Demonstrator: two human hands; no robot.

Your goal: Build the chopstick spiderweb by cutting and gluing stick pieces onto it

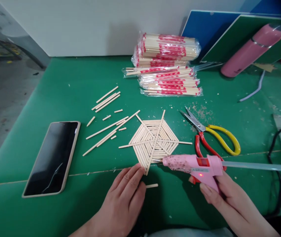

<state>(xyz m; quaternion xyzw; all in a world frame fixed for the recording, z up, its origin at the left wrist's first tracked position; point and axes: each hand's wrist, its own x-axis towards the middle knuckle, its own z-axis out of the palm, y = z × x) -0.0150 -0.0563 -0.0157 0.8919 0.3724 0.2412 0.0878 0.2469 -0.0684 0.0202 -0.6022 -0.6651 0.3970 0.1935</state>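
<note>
A hexagon of pale chopsticks lies flat on the green table, with longer sticks crossing over its centre. My left hand has its fingers pressed together at the hexagon's lower corner. A short stick sticks out beside my left thumb; its other end is hidden. In my right hand is a pink hot glue gun, its red light lit and a clear glue stick in its back. The nozzle points left, at the hexagon's lower edge. Scissors with yellow handles and red-handled pliers lie right of the hexagon.
Loose stick pieces lie left of the hexagon, near a phone. Wrapped chopstick packs are stacked at the back. A pink flask leans against boards at the far right. A black cable runs down the right side.
</note>
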